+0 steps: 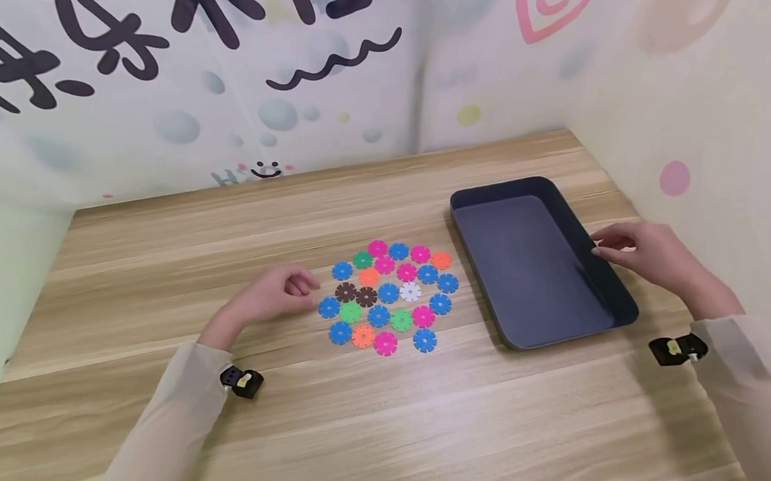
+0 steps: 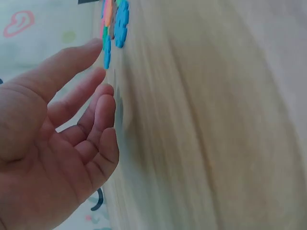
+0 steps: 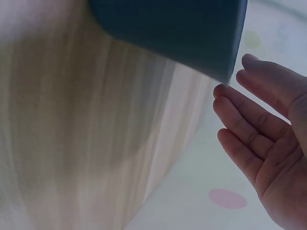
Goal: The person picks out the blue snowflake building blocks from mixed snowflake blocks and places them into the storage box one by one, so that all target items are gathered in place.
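My left hand (image 1: 278, 292) is just left of a flat cluster of notched plastic snowflake discs (image 1: 388, 293), its fingers loosely curled around nothing. The discs are blue, pink, green, orange, brown and white. In the left wrist view the left hand (image 2: 62, 129) hovers by the tabletop, with a blue disc (image 2: 122, 24) beyond the fingertips. On the right stands a dark rectangular tray (image 1: 528, 263) with nothing in it. My right hand (image 1: 647, 254) has its fingertips at the tray's right rim, fairly straight; whether they touch it I cannot tell. The right wrist view shows the tray's outer wall (image 3: 177, 38) beside them.
The wood-grain table (image 1: 368, 428) extends around the discs and tray. A printed wall covering (image 1: 329, 128) borders its back edge, and another wall (image 1: 697, 133) stands close on the right. Each wrist carries a small black camera (image 1: 243, 381).
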`<state>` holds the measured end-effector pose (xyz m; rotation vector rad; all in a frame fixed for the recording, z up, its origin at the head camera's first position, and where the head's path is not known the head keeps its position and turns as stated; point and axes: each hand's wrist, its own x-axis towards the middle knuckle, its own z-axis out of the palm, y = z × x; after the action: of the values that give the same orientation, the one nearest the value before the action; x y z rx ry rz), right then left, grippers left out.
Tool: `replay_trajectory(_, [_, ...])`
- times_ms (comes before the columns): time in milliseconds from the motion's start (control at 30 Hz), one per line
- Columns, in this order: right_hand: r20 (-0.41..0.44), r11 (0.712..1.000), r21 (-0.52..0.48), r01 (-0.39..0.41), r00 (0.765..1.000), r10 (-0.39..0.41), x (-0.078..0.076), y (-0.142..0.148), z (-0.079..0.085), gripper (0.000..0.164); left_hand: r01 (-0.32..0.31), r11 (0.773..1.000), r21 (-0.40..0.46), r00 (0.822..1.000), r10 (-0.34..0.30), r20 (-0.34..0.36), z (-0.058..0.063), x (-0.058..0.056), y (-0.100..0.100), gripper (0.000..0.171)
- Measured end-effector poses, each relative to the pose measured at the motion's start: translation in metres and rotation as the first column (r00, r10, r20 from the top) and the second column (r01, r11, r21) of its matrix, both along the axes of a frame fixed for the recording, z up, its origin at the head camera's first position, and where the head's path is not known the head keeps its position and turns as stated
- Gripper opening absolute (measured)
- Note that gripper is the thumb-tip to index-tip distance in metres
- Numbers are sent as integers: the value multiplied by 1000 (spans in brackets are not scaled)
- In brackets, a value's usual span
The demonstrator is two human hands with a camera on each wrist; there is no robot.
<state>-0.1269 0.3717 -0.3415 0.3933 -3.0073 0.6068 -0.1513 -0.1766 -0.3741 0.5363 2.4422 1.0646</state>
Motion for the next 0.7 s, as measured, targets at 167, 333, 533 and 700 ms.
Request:
replay_trajectory(167, [-32, 999, 16, -30, 999, 30, 2, 1, -6, 20, 61, 998, 28, 998, -61, 5, -2, 2, 7, 32])
replay_trajectory(333, [-29, 999, 7, -34, 999, 34, 2, -1, -8, 22, 85, 996, 17, 996, -86, 20, -2, 3, 11, 30])
replay_trajectory(533, [-47, 998, 15, -58, 997, 58, 3, -1, -10, 22, 107, 994, 7, 994, -107, 19, -3, 2, 13, 28])
replay_trajectory(700, [-49, 999, 19, -47, 998, 48, 4, -1, -11, 23, 113, 994, 8, 993, -113, 26, -2, 2, 14, 27])
